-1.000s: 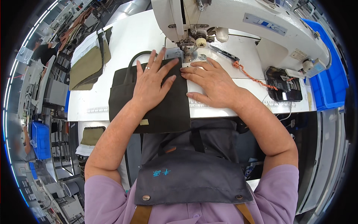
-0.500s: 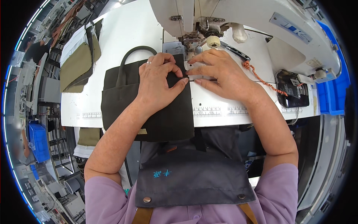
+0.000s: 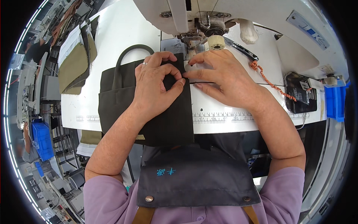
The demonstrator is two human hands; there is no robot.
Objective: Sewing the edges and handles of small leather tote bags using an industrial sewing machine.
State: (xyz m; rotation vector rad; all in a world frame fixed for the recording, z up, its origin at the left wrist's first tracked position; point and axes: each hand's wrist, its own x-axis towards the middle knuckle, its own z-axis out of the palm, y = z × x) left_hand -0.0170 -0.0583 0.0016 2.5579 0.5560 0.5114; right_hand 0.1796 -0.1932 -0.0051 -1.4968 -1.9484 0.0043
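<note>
A dark olive-black fabric bag (image 3: 164, 123) with a looped handle (image 3: 118, 69) lies on the sewing table, its lower edge reaching past the table's front. Over the bag's right part, my left hand (image 3: 154, 80) pinches thumb and index finger together at the right edge. My right hand (image 3: 227, 76) rests just beside that edge, fingers spread, index fingertip touching the fabric. A thin dark line runs from the edge under my right hand; whether it is a strip or a table seam is unclear. Right behind both hands stands the sewing machine's needle area (image 3: 192, 43).
The sewing machine (image 3: 261, 11) spans the back right. Snips (image 3: 241, 48) with an orange cord (image 3: 266, 78) lie beside a black phone-like object (image 3: 300, 93). Olive and white fabric pieces (image 3: 74, 67) lie at the left. A printed ruler (image 3: 220, 118) runs along the front edge.
My left thumb and index finger have rounded into a tighter pinch at the bag's edge. The right hand stays beside it. The whole view has shifted slightly.
</note>
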